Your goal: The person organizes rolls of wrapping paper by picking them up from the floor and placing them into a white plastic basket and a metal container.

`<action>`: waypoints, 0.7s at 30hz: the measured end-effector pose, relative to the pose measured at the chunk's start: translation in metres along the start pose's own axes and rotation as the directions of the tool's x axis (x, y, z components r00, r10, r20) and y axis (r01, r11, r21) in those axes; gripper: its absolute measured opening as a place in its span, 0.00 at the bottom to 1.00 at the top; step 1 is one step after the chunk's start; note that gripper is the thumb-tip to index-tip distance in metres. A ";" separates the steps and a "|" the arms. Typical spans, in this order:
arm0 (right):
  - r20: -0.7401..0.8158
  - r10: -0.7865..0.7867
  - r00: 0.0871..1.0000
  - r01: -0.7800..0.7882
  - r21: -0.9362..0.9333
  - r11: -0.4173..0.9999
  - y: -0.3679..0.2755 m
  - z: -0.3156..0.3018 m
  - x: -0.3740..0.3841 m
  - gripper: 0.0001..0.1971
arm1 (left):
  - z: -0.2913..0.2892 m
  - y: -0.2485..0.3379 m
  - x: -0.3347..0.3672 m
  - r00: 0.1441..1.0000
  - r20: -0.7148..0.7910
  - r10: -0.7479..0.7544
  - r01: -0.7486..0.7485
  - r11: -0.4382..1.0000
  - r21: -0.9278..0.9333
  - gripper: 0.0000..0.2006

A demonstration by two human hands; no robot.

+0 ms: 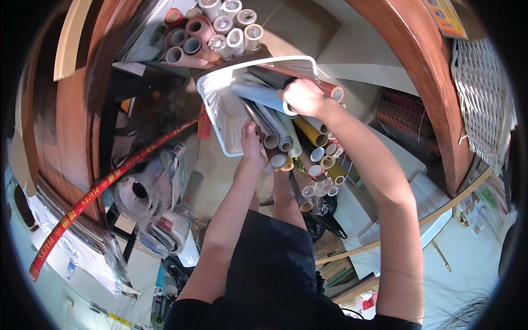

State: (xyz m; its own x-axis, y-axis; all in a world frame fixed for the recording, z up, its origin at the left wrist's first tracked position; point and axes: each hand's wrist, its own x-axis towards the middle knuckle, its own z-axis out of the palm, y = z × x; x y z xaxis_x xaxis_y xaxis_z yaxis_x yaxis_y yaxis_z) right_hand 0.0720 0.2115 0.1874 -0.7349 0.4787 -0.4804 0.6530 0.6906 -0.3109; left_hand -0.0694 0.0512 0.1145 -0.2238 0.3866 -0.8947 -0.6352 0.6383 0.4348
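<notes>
One pale blue roll (261, 98), lying aslant on top of the others in the white basket (220, 113), near end toward the person. Right hand (304, 98): fingers bent together and clamped over that near end, undersides hidden from where I stand. Left hand (251, 144): beside the grey rolls (279, 132), thumb uppermost; cannot tell whether its fingers grip or only rest. Dark roll (269, 75) lies just behind the blue one. Judgement: best to shift the blue roll along its own length, lightly, so it does not crease, left palm bracing the neighbours against sliding. Beyond the basket, pink rolls (208, 50) and clear-wrapped rolls (235, 38); off left, a red ribbon (104, 184)
</notes>
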 end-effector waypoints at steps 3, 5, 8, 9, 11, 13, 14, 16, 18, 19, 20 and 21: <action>0.004 0.055 0.998 -0.055 -0.021 0.998 0.001 -0.002 0.002 0.11 | -0.003 -0.023 0.028 0.987 0.130 0.091 -0.091 0.996 -0.005 0.21; -0.036 0.135 0.990 -0.131 0.107 0.986 0.007 0.006 -0.005 0.10 | 0.006 -0.020 0.037 0.992 0.126 -0.006 0.018 0.995 -0.097 0.16; -0.084 0.170 0.982 -0.158 0.133 0.978 0.007 -0.014 -0.043 0.22 | 0.017 -0.009 0.029 0.970 0.222 0.095 -0.108 0.993 0.049 0.26; -0.240 0.133 0.962 -0.119 0.072 0.990 0.001 -0.026 -0.070 0.24 | 0.013 -0.006 0.032 0.954 0.284 0.095 -0.139 0.981 0.138 0.33; -0.636 0.170 0.752 -0.019 0.237 0.971 -0.001 -0.024 -0.127 0.23 | -0.002 -0.008 0.040 0.954 0.270 0.130 -0.183 0.966 0.182 0.33; -0.541 0.526 0.656 -0.216 0.533 0.818 -0.006 -0.003 -0.205 0.23 | -0.011 -0.023 0.039 0.978 0.183 0.105 -0.140 0.971 0.196 0.34; -0.415 0.681 0.603 -0.371 0.610 0.700 -0.009 0.025 -0.250 0.24 | 0.004 -0.020 0.019 0.985 0.170 0.029 -0.063 0.979 0.194 0.29; -0.153 0.825 0.544 -0.524 0.706 0.476 -0.035 0.080 -0.298 0.28 | 0.007 -0.025 0.018 0.939 0.324 -0.114 0.094 0.993 0.077 0.24; -0.073 0.783 0.618 -0.518 0.711 0.475 -0.070 0.119 -0.312 0.33 | 0.010 -0.025 0.031 0.930 0.359 -0.076 0.068 0.997 0.036 0.21; -0.117 0.730 0.674 -0.483 0.678 0.555 -0.086 0.136 -0.305 0.34 | 0.013 -0.026 0.040 0.967 0.252 0.042 -0.058 0.997 0.057 0.21; -0.146 0.693 0.706 -0.482 0.618 0.621 -0.093 0.151 -0.299 0.33 | 0.015 -0.021 0.043 0.961 0.269 0.058 -0.063 0.998 0.008 0.22; -0.172 0.653 0.737 -0.477 0.551 0.684 -0.098 0.166 -0.291 0.32 | 0.021 -0.013 0.042 0.955 0.286 0.076 -0.067 0.997 -0.043 0.22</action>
State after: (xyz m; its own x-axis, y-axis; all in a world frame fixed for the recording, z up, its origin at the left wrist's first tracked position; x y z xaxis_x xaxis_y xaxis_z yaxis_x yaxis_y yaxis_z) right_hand 0.2522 -0.0859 0.2220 -0.1468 0.8973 -0.4163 0.8985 -0.0550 -0.4356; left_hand -0.0545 0.0730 0.0733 -0.0504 0.6084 -0.7920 -0.6501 0.5820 0.4885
